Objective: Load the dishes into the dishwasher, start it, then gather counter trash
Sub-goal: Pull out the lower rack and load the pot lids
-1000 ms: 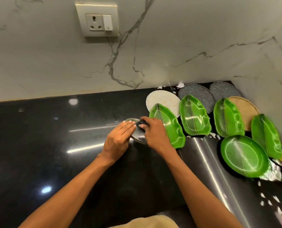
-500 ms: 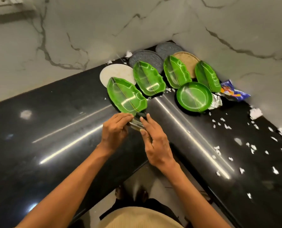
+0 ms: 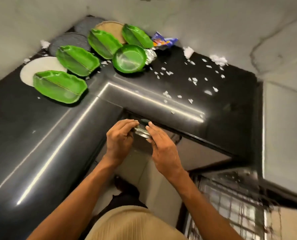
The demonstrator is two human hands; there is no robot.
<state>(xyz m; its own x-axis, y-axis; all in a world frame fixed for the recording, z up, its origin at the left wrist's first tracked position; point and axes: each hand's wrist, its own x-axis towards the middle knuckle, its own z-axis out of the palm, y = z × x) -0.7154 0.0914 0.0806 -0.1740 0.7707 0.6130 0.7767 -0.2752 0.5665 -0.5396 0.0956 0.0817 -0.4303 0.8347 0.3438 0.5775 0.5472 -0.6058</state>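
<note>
**One lid in hand, a corner full of dishes waiting**

While most of the dishes are sitting in the counter corner, the head camera is showing both hands carrying a small metal-rimmed lid (image 3: 141,131) off the edge of the black counter (image 3: 49,135). The left hand (image 3: 120,141) is curling its fingers over the lid's near rim and gripping it; the right hand (image 3: 161,149) is pressing straight, extended fingers against the opposite rim, so the lid is being held between the two, clear of the counter and above the floor gap. The dark rack (image 3: 231,201) at lower right is blurred, and I judge it to be the dishwasher's basket, though I cannot tell for certain.

By my reading the loading is barely beginning. Four green leaf-shaped plates (image 3: 59,85) and a round green bowl (image 3: 129,58) are lying untouched, overlapping a white plate (image 3: 33,68), two grey plates (image 3: 68,41) and a tan plate (image 3: 108,26). The trash is also waiting: a snack wrapper (image 3: 163,40), crumpled foil (image 3: 150,55) touching the bowl, and white paper scraps (image 3: 192,80) scattered across the right side. Starting the machine and gathering the trash are both outstanding.
</note>
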